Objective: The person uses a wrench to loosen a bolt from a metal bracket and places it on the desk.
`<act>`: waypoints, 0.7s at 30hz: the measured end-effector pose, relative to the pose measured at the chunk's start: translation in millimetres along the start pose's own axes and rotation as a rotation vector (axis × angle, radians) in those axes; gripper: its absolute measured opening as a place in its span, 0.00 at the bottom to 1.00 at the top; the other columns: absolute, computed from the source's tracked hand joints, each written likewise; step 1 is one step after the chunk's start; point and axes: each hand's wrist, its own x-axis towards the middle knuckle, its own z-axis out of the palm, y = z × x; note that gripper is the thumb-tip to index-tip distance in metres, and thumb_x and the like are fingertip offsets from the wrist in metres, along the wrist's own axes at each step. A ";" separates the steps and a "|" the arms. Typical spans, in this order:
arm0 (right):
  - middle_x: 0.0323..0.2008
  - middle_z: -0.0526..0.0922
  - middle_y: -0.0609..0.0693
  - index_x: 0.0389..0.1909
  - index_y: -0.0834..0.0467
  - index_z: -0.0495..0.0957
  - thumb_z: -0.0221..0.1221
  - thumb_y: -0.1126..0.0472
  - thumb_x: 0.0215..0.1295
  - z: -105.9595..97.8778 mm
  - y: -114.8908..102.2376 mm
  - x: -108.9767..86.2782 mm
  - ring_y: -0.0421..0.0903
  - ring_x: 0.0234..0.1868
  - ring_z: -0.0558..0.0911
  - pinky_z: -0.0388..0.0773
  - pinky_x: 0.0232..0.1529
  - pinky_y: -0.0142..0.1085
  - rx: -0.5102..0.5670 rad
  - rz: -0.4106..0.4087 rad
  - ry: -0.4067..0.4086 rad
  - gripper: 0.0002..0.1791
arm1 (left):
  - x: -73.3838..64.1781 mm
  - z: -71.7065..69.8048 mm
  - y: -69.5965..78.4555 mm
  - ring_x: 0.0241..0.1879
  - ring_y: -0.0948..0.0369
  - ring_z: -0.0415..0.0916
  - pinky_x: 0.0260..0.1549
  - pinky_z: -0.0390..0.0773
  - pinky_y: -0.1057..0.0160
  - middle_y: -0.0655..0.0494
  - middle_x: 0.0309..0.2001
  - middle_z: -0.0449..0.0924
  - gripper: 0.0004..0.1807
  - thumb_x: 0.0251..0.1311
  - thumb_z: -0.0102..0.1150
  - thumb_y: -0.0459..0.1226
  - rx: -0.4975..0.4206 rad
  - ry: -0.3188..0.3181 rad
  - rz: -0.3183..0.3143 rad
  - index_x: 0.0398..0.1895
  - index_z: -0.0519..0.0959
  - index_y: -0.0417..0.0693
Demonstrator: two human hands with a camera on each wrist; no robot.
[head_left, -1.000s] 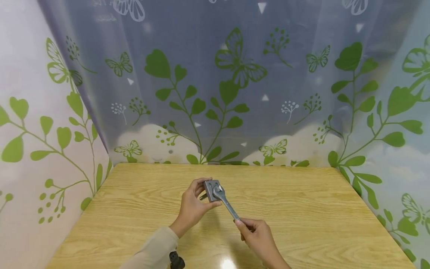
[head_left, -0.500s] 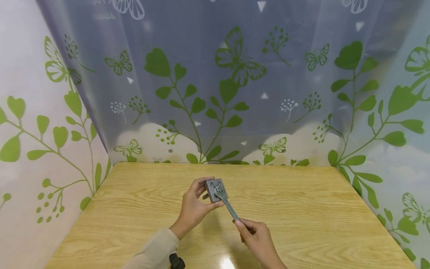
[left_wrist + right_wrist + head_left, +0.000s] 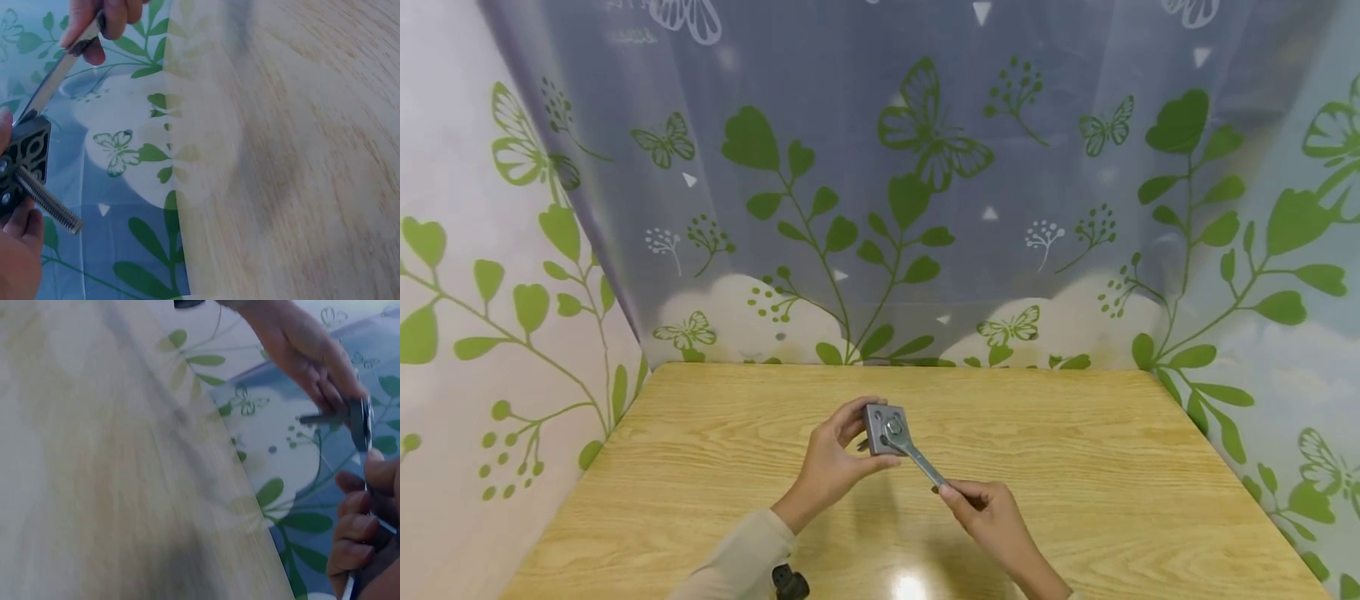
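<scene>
My left hand [image 3: 829,462] grips a small square metal plate [image 3: 873,435] by its edges, thumb below and fingers above, raised over the table. A hex bolt head [image 3: 893,427] shows on its near face, beside several holes. The bolt's threaded shank [image 3: 53,203] sticks out of the back in the left wrist view. Around the bolt head sits the end of a steel wrench [image 3: 927,467], which slants down to the right. My right hand [image 3: 996,521] pinches its handle between thumb and fingers. In the right wrist view, the plate [image 3: 359,428] appears edge-on.
A wood-grain table [image 3: 1075,467] extends below both hands. Behind it hangs a curtain [image 3: 1000,275] printed with green leaves and butterflies, and similar cloth [image 3: 460,400] stands at the sides. A dark object [image 3: 790,582] shows beneath the left sleeve [image 3: 741,554].
The plate has turned to face the head camera more squarely and shifted slightly right. The wrench handle and my right hand have swung a little to the right.
</scene>
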 end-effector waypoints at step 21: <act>0.40 0.86 0.49 0.46 0.59 0.84 0.58 0.58 0.66 -85.5 -27.1 104.5 0.40 0.38 0.81 0.80 0.39 0.35 -0.458 -0.323 -0.611 0.13 | -5.5 -7.6 3.5 0.58 0.58 0.74 0.58 0.75 0.57 0.45 0.62 0.72 0.40 0.44 0.73 0.28 -0.138 -0.482 -0.083 0.65 0.68 0.43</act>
